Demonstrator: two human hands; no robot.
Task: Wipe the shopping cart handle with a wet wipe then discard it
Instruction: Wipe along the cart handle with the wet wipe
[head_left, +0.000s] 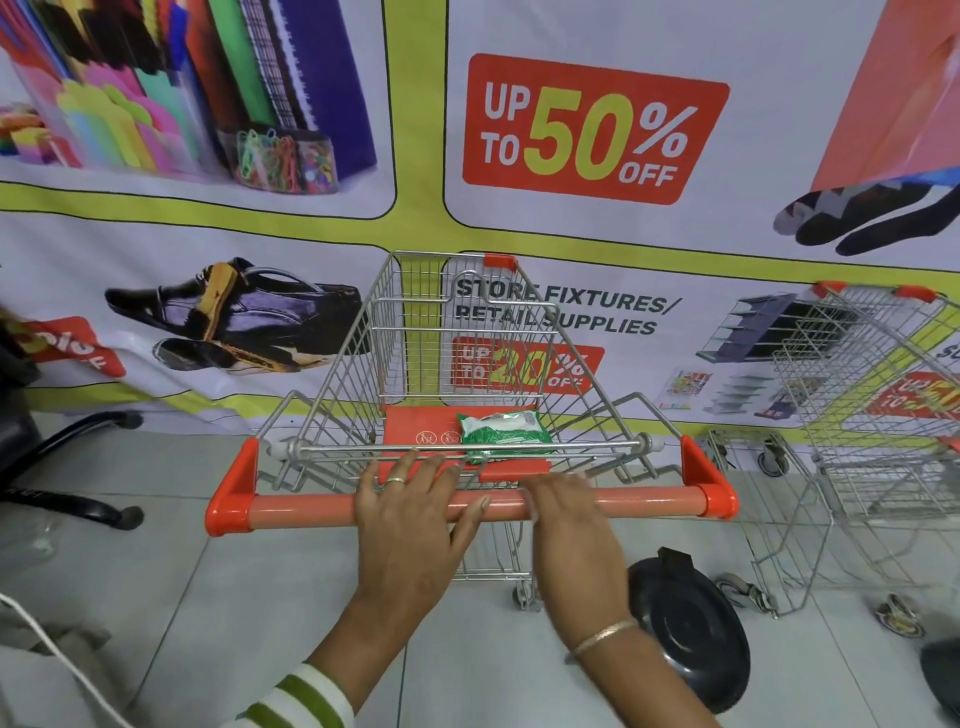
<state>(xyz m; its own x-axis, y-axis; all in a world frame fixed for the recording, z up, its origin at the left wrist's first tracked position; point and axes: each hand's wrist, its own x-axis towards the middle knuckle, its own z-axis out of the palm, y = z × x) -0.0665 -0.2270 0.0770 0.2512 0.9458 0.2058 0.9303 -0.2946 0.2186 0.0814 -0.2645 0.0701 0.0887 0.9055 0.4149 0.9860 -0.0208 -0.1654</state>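
The shopping cart's orange handle (311, 510) runs across the middle of the view. My left hand (410, 525) lies flat over it near the middle, fingers spread and pointing forward, a ring on one finger. My right hand (569, 525) is curled over the bar just to the right, pressing down. A sliver of white wet wipe (528, 503) shows at its left edge; the remainder is hidden under the palm. A green wet wipe pack (504, 435) lies on the cart's red seat flap (410, 423).
A round black bin lid (691, 631) sits on the tiled floor at the lower right. A second wire cart (862, 415) stands to the right. A black chair base (67, 467) is at the left. A printed banner wall (597, 130) is right behind the cart.
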